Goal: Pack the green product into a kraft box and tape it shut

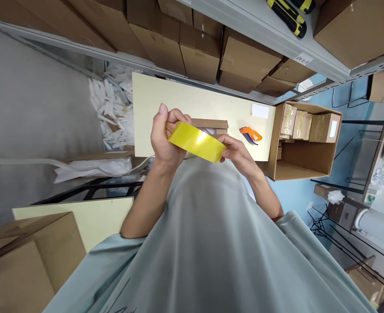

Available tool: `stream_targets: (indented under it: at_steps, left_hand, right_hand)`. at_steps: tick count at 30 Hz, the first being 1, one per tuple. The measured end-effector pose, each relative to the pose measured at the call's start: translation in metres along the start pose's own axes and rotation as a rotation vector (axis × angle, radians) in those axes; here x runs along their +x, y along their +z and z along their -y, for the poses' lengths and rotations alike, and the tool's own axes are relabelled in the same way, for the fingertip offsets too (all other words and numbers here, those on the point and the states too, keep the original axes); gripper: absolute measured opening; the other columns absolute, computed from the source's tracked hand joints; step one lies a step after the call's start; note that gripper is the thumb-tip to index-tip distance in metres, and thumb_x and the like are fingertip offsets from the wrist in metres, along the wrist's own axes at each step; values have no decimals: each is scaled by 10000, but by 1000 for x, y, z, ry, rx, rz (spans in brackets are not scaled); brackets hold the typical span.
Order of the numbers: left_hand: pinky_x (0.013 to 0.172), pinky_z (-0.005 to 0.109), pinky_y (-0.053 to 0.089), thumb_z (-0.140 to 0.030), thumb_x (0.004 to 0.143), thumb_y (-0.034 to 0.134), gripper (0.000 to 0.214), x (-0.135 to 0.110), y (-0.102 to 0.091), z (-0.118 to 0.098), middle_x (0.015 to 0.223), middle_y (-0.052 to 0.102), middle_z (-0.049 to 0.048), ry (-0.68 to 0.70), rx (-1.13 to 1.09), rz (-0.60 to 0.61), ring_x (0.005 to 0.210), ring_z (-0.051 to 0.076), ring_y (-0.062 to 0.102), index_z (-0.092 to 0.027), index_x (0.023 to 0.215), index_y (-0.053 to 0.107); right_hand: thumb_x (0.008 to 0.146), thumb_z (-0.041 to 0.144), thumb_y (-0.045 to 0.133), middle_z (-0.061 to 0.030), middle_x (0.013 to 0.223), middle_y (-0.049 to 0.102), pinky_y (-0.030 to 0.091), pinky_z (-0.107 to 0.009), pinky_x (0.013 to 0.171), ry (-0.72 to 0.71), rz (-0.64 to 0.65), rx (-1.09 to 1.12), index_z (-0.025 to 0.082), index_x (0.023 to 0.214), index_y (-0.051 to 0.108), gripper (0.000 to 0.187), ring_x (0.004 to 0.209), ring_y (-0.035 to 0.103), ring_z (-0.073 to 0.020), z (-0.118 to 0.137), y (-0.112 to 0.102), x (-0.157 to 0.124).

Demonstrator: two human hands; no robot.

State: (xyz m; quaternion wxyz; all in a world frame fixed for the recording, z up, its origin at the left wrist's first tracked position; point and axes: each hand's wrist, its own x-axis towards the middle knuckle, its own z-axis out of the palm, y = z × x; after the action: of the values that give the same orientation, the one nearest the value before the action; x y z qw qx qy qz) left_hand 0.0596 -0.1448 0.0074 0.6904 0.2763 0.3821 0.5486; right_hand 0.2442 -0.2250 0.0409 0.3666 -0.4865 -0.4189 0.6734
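A roll of yellow tape (196, 142) is held edge-on above the pale table (153, 104), close to my chest. My left hand (166, 134) wraps its fingers round the roll's left end, thumb up. My right hand (236, 152) pinches the roll's right end with closed fingers. Just behind the roll, a small flat cardboard box (211, 124) lies on the table, partly hidden by the tape and my fingers.
An orange and blue tape cutter (251, 134) and a white label (259, 111) lie on the table's right part. An open carton (304, 143) with wrapped packets stands to the right. Shelves of cardboard boxes (198, 52) run behind. White scraps (112, 108) pile at left.
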Motion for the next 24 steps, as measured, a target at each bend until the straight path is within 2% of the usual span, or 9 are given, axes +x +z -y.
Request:
stream_targets:
  at_steps: [2, 7, 11, 17, 21, 24]
  left_hand:
    - [578, 377, 384, -938, 1062, 458, 836, -1, -2, 1, 561, 507, 32, 32, 12, -10, 527, 184, 436, -270, 583, 611]
    - [611, 410, 376, -844, 1132, 434, 828, -4, -2, -11, 572, 542, 57, 137, 147, 14, 556, 200, 504, -253, 585, 630]
    - [579, 422, 320, -753, 1134, 542, 772, -7, 1, -20, 583, 603, 86, 260, 222, 29, 560, 207, 530, -229, 591, 703]
    - [540, 418, 313, -711, 1107, 637, 714, -9, 4, -29, 570, 625, 83, 302, 191, 54, 529, 199, 552, -217, 606, 757]
    - [501, 403, 296, -752, 1148, 552, 785, -5, 1, -27, 545, 596, 63, 340, 148, 109, 481, 185, 538, -213, 618, 765]
    - [509, 394, 306, -796, 1167, 470, 844, -6, 0, -24, 570, 625, 68, 392, 157, 132, 497, 179, 548, -204, 654, 784]
  right_hand:
    - [899, 557, 769, -14, 1000, 674, 515, -294, 690, -4, 35, -52, 248, 1021, 658, 351, 828, 589, -167, 2, 0, 1]
    - [948, 553, 758, -40, 1082, 707, 472, -295, 657, -44, 52, -200, 237, 1050, 661, 346, 797, 549, -156, 9, 1, 2]
    - [985, 521, 732, -53, 1149, 736, 509, -307, 715, -46, 28, -294, 244, 1065, 661, 297, 917, 624, -190, 16, 4, 1]
    - [986, 481, 706, -86, 1229, 733, 567, -351, 830, -136, 72, -285, 239, 1131, 694, 282, 1087, 665, -242, 15, 1, 2]
    - [998, 519, 698, -83, 1214, 722, 558, -339, 799, -187, 70, -249, 235, 1194, 697, 345, 1017, 649, -223, 8, 0, 1]
    - [1013, 608, 711, -86, 1190, 729, 524, -313, 728, -143, 62, -209, 230, 1117, 689, 392, 959, 638, -206, 10, 3, 0]
